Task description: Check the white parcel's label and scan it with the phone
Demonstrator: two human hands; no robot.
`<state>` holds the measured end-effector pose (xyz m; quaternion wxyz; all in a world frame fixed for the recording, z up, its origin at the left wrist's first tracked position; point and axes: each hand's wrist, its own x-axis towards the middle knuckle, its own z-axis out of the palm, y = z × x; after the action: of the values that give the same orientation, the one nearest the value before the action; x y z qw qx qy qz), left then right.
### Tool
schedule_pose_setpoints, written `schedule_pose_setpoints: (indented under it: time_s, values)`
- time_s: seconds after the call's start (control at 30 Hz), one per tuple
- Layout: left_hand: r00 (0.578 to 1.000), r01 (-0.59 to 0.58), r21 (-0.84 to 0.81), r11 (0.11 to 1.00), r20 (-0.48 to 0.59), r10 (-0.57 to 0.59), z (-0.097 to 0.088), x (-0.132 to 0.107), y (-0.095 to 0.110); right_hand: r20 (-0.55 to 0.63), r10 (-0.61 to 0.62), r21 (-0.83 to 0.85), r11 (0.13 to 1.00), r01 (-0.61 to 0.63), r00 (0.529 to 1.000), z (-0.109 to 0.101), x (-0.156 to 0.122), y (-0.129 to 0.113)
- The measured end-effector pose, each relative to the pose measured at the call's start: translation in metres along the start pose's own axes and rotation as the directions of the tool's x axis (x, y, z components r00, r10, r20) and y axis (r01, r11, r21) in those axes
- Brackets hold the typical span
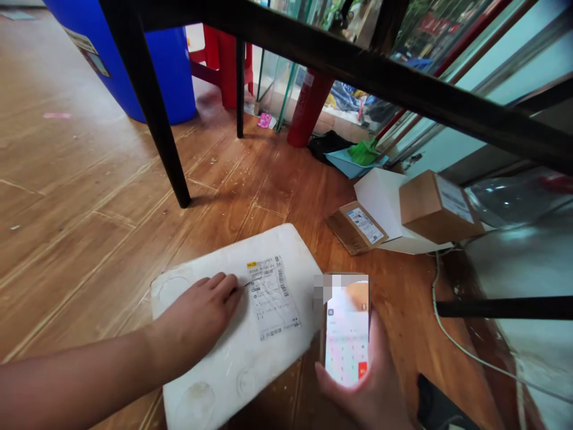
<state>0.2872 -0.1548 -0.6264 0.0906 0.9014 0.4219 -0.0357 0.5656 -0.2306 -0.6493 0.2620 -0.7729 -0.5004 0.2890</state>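
A white foam box (215, 358) lies on the wooden floor in front of me, with a printed shipping label (273, 304) on its top. My left hand (201, 310) rests on the box just left of the label, its fingers curled in and closed. A thin dark line shows by its fingertips; what they hold, if anything, is hidden. On the right, my right hand (376, 382) grips a smartphone (347, 340), thumb across the lower screen. The lit screen shows a number keypad with a red key, and the phone is held beside the box's right edge.
A black table frame (313, 54) crosses above the box, its leg (156, 119) standing beyond it. Behind are a blue bin (172, 77), a red stool (226, 65), a dustpan (353, 161) with a green broom (364, 152). Cardboard boxes (430, 206) and a cable (465, 352) lie right.
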Motion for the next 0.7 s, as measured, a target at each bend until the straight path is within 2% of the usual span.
schedule_pose_setpoints:
  time_s: [0.1, 0.2, 0.3, 0.4, 0.57, 0.63, 0.7]
  values:
    - [0.996, 0.004, 0.127, 0.992, 0.093, -0.015, 0.008, 0.025, 0.017, 0.005, 0.000, 0.115, 0.993, -0.001, 1.000, 0.001, 0.015, -0.014]
    - [0.995, 0.019, 0.169, 0.985, 0.095, -0.035, 0.017, 0.035, 0.026, 0.054, -0.041, 0.190, 0.981, 0.030, 0.998, 0.004, 0.022, -0.021]
    - [0.997, 0.052, 0.215, 0.975, 0.050, -0.064, 0.023, 0.036, 0.030, 0.052, -0.071, 0.185, 0.981, 0.061, 0.996, 0.006, 0.022, -0.022]
    - [0.998, 0.061, 0.176, 0.983, -0.006, -0.061, 0.023, 0.037, 0.024, 0.059, -0.051, 0.184, 0.982, 0.039, 0.997, 0.006, 0.021, -0.023]
    - [0.984, -0.016, 0.123, 0.992, -0.177, 0.038, 0.024, 0.045, 0.004, 0.071, -0.058, 0.201, 0.979, 0.043, 0.996, 0.005, 0.022, -0.026]
    - [0.968, -0.051, 0.139, 0.989, -0.235, 0.083, 0.027, 0.046, 0.002, 0.063, -0.059, 0.173, 0.984, 0.047, 0.996, 0.006, 0.022, -0.025]
    - [0.967, -0.041, 0.129, 0.991, -0.246, 0.072, 0.028, 0.047, 0.004, 0.060, -0.067, 0.168, 0.984, 0.057, 0.996, 0.006, 0.023, -0.024]
